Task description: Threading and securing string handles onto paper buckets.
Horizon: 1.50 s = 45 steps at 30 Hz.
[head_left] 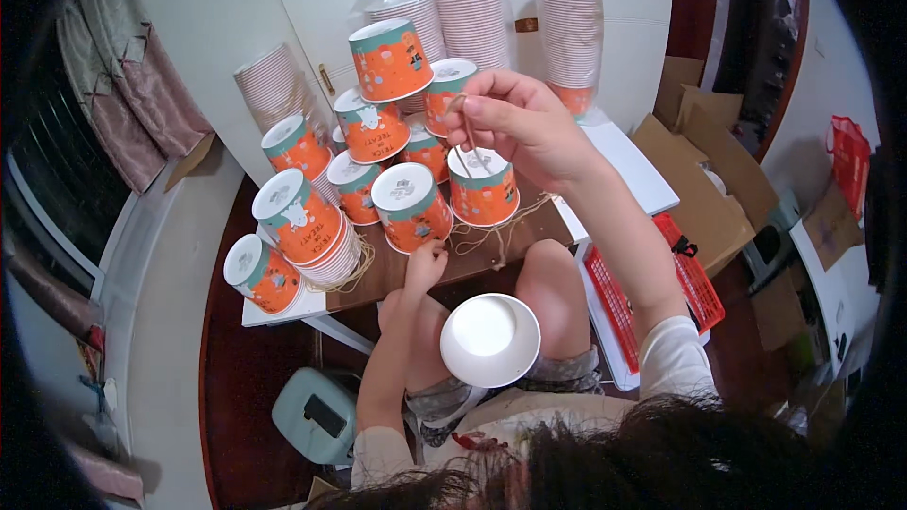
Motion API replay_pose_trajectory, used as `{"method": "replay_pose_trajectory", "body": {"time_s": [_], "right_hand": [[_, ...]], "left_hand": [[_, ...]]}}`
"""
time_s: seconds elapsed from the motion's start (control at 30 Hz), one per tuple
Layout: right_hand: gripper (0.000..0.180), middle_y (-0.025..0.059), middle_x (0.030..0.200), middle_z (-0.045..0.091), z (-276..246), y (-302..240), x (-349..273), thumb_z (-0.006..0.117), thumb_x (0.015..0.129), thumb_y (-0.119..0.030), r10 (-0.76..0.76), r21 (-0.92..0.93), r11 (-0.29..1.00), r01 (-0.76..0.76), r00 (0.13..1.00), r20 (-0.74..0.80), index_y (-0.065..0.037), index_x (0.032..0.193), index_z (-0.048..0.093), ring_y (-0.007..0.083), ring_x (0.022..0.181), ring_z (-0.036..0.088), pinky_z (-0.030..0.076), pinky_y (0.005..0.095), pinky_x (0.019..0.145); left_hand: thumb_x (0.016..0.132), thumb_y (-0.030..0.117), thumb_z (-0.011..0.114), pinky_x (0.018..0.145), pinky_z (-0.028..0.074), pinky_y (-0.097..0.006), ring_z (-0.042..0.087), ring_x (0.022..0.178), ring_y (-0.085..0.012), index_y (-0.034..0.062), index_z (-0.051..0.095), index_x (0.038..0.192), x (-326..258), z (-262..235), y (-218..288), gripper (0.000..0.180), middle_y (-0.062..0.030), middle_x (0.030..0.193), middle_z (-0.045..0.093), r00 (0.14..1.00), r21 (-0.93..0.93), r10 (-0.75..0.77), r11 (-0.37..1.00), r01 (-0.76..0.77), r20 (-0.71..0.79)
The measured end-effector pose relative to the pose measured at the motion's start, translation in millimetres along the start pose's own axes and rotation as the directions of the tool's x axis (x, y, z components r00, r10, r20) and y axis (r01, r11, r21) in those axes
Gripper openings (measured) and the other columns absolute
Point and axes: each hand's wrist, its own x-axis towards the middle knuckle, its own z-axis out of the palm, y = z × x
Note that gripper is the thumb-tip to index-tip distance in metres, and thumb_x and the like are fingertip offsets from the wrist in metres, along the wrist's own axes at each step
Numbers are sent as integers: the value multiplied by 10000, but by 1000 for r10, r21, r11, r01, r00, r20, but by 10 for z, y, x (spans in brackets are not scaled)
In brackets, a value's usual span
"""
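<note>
My right hand (518,127) is raised over the tabletop, thumb and fingertips pinching a thin brown twine (469,137) whose strands hang toward an upturned paper cup (483,191). My left hand (427,264) is low at the table's near edge, fingers curled in, beside the base of another orange and green upturned paper cup (412,211). What those fingers hold, if anything, is hidden. Between my thighs rests a white paper bucket (490,339), its open mouth facing up. Loose twine (501,238) lies on the brown tabletop right of my left hand.
Several more printed cups stand upturned, some piled up (390,61). Wrapped stacks of nested cups (472,26) line the back. More twine (359,269) lies by the left stack (300,217). A red basket (694,283), an open cardboard box (694,194) and a teal bin (307,411) surround me.
</note>
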Motion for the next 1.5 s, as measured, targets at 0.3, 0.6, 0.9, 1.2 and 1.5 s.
{"method": "replay_pose_trajectory", "body": {"time_s": [0.3, 0.6, 0.9, 1.2, 1.5], "right_hand": [[120, 112, 911, 589, 85, 99, 223, 536, 831, -120, 64, 27, 998, -64, 998, -15, -27, 902, 509, 155, 795, 594, 488, 268, 730], [183, 134, 937, 591, 64, -329, 107, 541, 829, -154, -234, -6, 972, 235, 969, -84, 1, 922, 516, 174, 836, 594, 486, 248, 720], [158, 183, 1025, 549, -44, -200, -579, 541, 826, -177, -148, -14, 989, 147, 979, -141, -31, 858, 486, 209, 863, 573, 480, 308, 684], [63, 46, 753, 581, 95, 730, -1429, 610, 770, -76, -41, 35, 998, 49, 981, -191, -42, 810, 575, 84, 654, 519, 403, 198, 571], [62, 51, 745, 577, 216, 1637, -1765, 553, 821, -80, 443, 547, 814, -195, 817, -368, -29, 854, 538, 63, 559, 460, 346, 160, 476]], "left_hand": [[703, 5, 618, 544, 426, -190, 490, 624, -55, 39, 322, 1271, -34, -226, 1001, 641, -80, 1142, 493, 704, -574, 317, 804, 157, 636], [805, 63, 488, 620, 491, -251, 613, 708, -165, -61, 565, 952, 290, 213, 207, 207, -129, 792, 622, 936, -497, -14, 845, 199, 351], [685, 90, 617, 630, 474, -296, 601, 715, -207, -10, 474, 1103, -28, -179, 341, 452, -176, 931, 587, 993, -119, 85, 988, -95, -86], [810, 106, 546, 658, 427, -217, 554, 744, -100, 66, 578, 983, -1136, -761, 714, 180, -76, 859, 592, 987, -112, 149, 984, -142, 55], [834, 49, 506, 603, 401, -197, 516, 746, -87, 11, 570, 996, -1548, -653, 1299, 178, -52, 942, 572, 971, -819, -98, 522, 237, 219]]}}
